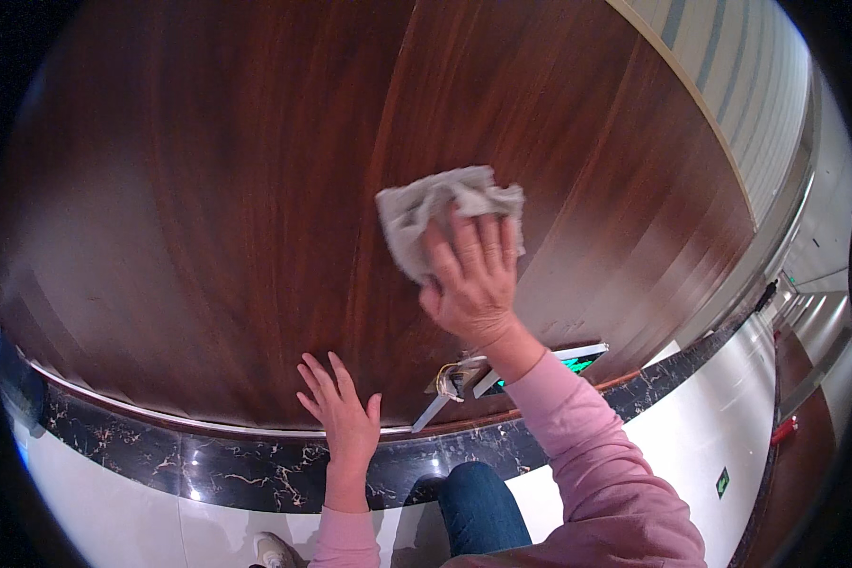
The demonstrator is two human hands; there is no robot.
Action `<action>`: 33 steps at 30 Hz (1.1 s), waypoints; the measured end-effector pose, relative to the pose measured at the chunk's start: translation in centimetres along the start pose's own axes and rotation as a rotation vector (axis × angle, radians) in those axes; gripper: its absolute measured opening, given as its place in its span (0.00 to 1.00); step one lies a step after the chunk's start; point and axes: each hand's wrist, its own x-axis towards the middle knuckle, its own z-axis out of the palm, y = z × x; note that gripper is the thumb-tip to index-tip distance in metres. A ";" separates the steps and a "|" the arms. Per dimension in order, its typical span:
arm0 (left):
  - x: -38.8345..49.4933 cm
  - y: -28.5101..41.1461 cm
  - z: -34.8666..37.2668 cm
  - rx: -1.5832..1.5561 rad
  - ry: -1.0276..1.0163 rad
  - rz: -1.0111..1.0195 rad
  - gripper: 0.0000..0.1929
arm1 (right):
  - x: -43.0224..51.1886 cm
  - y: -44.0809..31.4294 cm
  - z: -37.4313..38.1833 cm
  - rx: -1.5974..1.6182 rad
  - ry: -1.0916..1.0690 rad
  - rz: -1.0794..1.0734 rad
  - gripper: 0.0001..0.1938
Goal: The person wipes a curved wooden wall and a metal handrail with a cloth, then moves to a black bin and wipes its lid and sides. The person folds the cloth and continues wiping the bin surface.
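Note:
My right hand (472, 284) presses a crumpled light grey cloth (426, 213) flat against a dark reddish-brown wood-grain panel (270, 177), its fingers spread over the cloth. Lower and to the left, my left hand (344, 412) has its fingers apart and holds nothing; it is at the panel's lower part, and whether it touches the surface I cannot tell. Between the hands, near the panel's bottom, loose wires (451, 380) hang out beside a lit green sign (579, 363) in a pale frame, partly hidden by my right forearm.
A white strip (206, 426) runs along the panel's bottom edge above a black marble border (255, 468) with pale veins. Glossy white floor tiles (135, 497) lie below. A green arrow marker (723, 483) is on the floor at right, near a red object (784, 430).

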 end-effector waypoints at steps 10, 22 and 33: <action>1.8 1.0 -3.4 0.188 0.127 0.141 0.50 | 5.5 7.6 -2.8 -0.134 0.244 0.360 0.33; 7.4 0.8 -3.5 0.432 0.333 0.188 0.68 | 13.2 4.3 -2.5 0.050 0.302 0.199 0.31; 7.3 3.1 -4.2 0.485 0.288 0.143 0.68 | 6.1 11.2 -3.7 0.072 0.355 0.170 0.24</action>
